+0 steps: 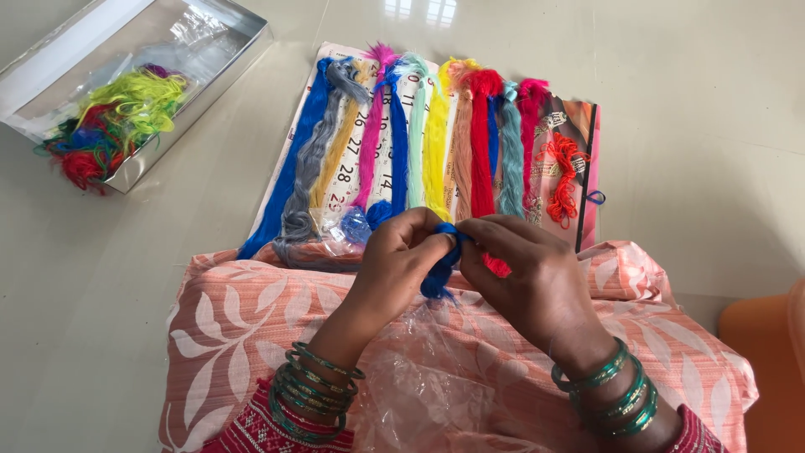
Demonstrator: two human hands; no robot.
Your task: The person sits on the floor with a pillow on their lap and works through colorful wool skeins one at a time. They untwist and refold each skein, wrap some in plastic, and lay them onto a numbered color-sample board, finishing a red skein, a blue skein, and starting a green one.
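My left hand (394,260) and my right hand (528,268) meet above a peach leaf-print cushion (235,319), both pinching a small bunch of blue thread (439,273). A bit of red thread (497,267) shows under my right fingers. Green bangles ring both wrists. Just beyond the hands, several coloured thread skeins (419,143) lie side by side on a calendar sheet (387,168): blue, grey, pink, mint, yellow, red, teal.
A crinkled clear plastic bag (436,369) lies on the cushion below my hands. An open white box (126,84) with tangled bright threads sits at the far left on the pale tiled floor. A loose orange-red thread tangle (563,176) rests at the sheet's right. An orange object (771,369) is at right.
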